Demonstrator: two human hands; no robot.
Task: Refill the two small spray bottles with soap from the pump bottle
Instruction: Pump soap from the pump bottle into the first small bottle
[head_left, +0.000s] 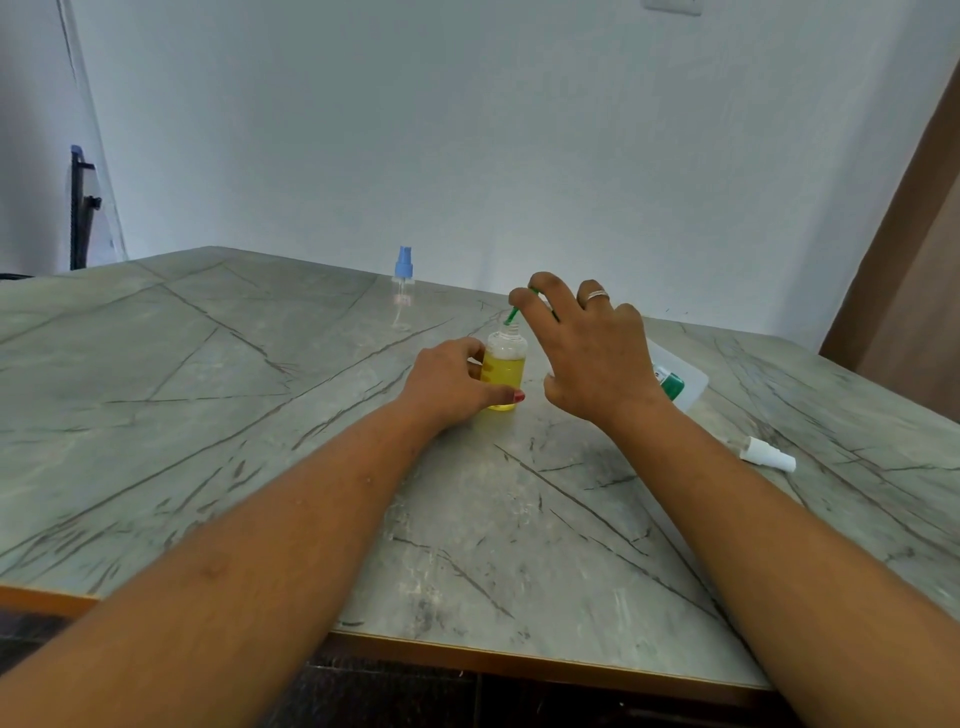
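Note:
A small clear spray bottle (503, 371), uncapped and holding yellow liquid, stands at the table's middle. My left hand (451, 383) grips its body from the left. My right hand (587, 343) sits over the green pump head (513, 314) of the pump bottle (675, 376), whose nozzle points down at the small bottle's open neck. Most of the pump bottle is hidden behind that hand. A second small spray bottle (402, 291), clear with a blue spray top, stands farther back. A white spray cap (768, 454) lies on the table at the right.
The marble-patterned table (234, 441) has its front edge close to me. A white wall rises behind it. A brown door or panel (914, 249) stands at the right, and a dark stand (80, 208) leans at the far left.

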